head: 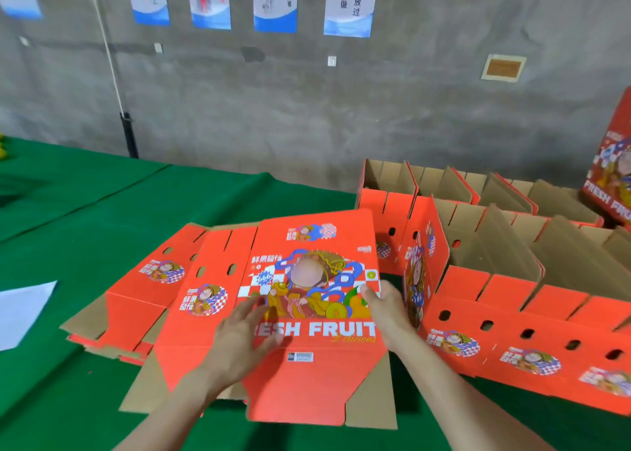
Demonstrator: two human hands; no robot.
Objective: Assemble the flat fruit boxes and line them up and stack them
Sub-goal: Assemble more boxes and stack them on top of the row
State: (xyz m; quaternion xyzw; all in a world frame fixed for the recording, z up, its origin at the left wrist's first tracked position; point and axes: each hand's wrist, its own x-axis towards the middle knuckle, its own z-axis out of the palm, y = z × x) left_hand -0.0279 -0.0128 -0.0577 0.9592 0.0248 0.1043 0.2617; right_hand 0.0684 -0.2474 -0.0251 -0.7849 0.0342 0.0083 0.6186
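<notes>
I read the left hand (246, 327) as wide open: fingers straight and spread, pressing flat on the printed face of the top flat box (307, 382). The right hand (384, 305) grips that box's right edge, thumb on top and fingers wrapped past the edge. The box lies on a pile of flat boxes (143, 297) on the green table (85, 211). Assembled boxes (512, 314) stand in rows just to its right.

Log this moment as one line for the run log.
flat box: atop pile | left hand: pressing its face | right hand: pinching right edge | assembled boxes: row at right
</notes>
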